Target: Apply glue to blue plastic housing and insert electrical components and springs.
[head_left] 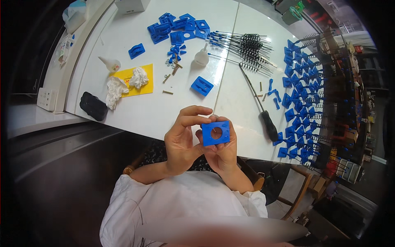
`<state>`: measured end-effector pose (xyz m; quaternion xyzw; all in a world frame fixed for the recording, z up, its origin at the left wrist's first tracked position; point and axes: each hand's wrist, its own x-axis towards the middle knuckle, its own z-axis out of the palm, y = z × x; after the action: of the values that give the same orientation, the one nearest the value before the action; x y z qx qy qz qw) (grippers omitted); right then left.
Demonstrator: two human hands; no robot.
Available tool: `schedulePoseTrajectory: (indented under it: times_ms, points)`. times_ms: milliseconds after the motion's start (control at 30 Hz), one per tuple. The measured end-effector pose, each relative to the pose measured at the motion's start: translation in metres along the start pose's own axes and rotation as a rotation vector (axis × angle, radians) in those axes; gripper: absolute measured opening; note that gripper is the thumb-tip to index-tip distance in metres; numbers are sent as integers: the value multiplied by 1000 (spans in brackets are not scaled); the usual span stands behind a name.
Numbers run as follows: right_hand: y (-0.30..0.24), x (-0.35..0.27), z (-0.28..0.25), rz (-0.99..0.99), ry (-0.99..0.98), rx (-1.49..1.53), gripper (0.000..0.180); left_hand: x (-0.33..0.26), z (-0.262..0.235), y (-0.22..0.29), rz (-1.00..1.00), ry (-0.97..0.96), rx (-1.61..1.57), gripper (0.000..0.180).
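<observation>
Yellow card: a flat yellow rectangle with dark print lies left of centre on the table, 1 crumpled white wad on it and another white wad at its left edge.
White box: a small white box stands at the far edge, a dark mark on its front.
Wall panel: a pale switch plate sits at the far left, beside the table end.
Bottles: 2 small white squeeze bottles, 1 lying near the yellow card, 1 near the centre.
Blue plate: a square blue plastic plate with a round hole is held upright in front of the chest, over the near table edge.
Left hand: the left hand curls around the plate's left side, fingers closed on its upper left corner.
Right hand: the right hand is behind and under the plate, fingers closed on its right edge.
Table: a glossy white table carries a heap of blue parts at the far side, black springs on rods, a row of assembled blue pieces on the right, a black-handled screwdriver, 1 lone blue block, brass screws and a black pad.
Room: dark floor on the left; a wooden chair on the right; cluttered shelving beyond the table.
</observation>
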<state>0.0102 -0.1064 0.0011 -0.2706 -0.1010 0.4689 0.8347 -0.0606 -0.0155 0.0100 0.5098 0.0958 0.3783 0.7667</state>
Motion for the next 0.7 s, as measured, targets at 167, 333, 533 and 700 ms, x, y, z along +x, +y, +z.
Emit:
schedulePoseTrajectory:
  times_ms: [167, 333, 533, 700]
  points:
    - [-11, 3, -7, -50, -15, 50, 62, 17, -8, 15, 29, -195, 292, 72]
    - [-24, 6, -27, -107, 88, 59, 62, 67, -45, 18, 20, -315, 1020, 65]
    - [-31, 12, -30, -67, 77, 145, 60, 97, -48, 2, 68, -509, 1262, 52]
    - [-32, 17, -33, -75, 0, 202, 54, 93, -36, 14, -43, -584, 1286, 44]
